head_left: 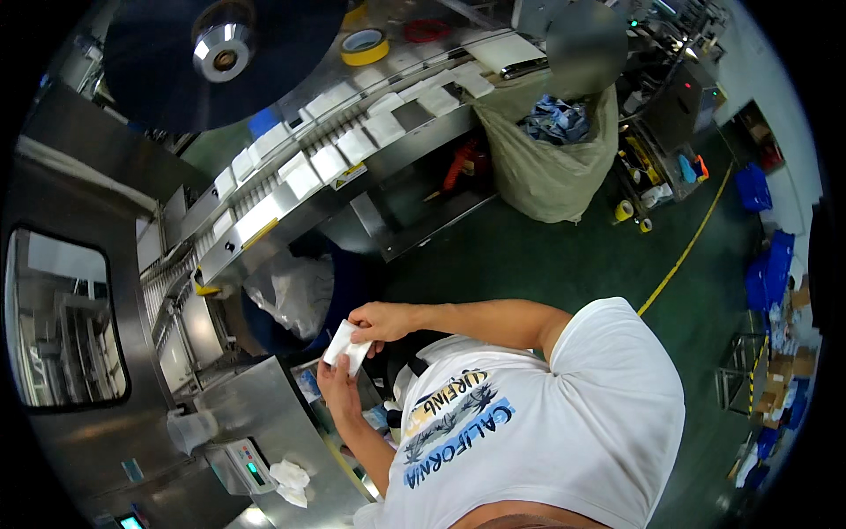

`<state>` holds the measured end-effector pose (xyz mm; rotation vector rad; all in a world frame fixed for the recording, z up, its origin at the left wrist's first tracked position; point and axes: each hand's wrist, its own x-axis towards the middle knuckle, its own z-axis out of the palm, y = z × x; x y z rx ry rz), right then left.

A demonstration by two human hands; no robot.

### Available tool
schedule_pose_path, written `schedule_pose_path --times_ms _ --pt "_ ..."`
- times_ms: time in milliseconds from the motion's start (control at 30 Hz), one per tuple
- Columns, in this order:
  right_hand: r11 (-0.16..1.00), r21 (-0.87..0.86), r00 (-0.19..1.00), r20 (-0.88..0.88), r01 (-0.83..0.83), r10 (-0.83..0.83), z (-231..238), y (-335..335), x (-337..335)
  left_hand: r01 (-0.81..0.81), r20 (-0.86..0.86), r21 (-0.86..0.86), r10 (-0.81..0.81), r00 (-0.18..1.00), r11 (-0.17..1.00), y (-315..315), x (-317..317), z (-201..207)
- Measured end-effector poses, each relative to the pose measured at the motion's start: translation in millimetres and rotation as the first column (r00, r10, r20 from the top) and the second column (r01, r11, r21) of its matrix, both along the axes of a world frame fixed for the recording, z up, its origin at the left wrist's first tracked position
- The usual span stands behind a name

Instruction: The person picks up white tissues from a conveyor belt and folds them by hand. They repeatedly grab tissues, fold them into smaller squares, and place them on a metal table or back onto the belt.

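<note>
Both my hands hold a small white rectangular packet (348, 346) in front of my body. My right hand (383, 323) grips its upper right side, thumb lying over the top face. Around the lower end close the fingers of my left hand (338, 388). The packet looks flat and soft, and its underside is hidden. Beyond my hands stands a blue bin (354, 280) with a clear plastic liner (291, 295). Similar white folded pieces (301, 176) lie in rows along a metal conveyor (322, 204) farther off.
A steel counter (278, 419) at lower left bears a scale (249, 465), a crumpled white cloth (291, 482) and a clear jug (189, 432). A big dark reel (159, 62) and a yellow tape roll (366, 56) are far left. A beige sack (546, 181) stands beyond the green floor (538, 256).
</note>
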<state>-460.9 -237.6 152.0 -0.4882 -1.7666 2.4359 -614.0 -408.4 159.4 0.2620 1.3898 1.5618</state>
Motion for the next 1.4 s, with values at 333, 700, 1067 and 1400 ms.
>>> schedule_pose_path --times_ms 333,700,1067,1400 --pt "0.966 -0.248 0.997 -0.037 -0.071 0.064 -14 4 -6 -0.027 -0.172 -0.094 0.011 0.985 0.995 -13 0 8" --pt "0.952 -0.218 0.974 0.033 -0.213 0.226 33 -30 -46 -0.174 -0.142 -0.116 0.157 0.977 0.978 -74 -16 53" --pt "0.975 -0.101 0.934 0.281 -0.201 0.221 -24 -11 -94 -0.891 -0.512 -0.013 0.763 0.395 0.453 -352 -278 65" --pt "0.985 -0.059 0.891 0.420 -0.163 0.173 -51 -19 -89 -0.929 -0.682 -0.227 0.633 0.366 0.293 -436 -380 -19"
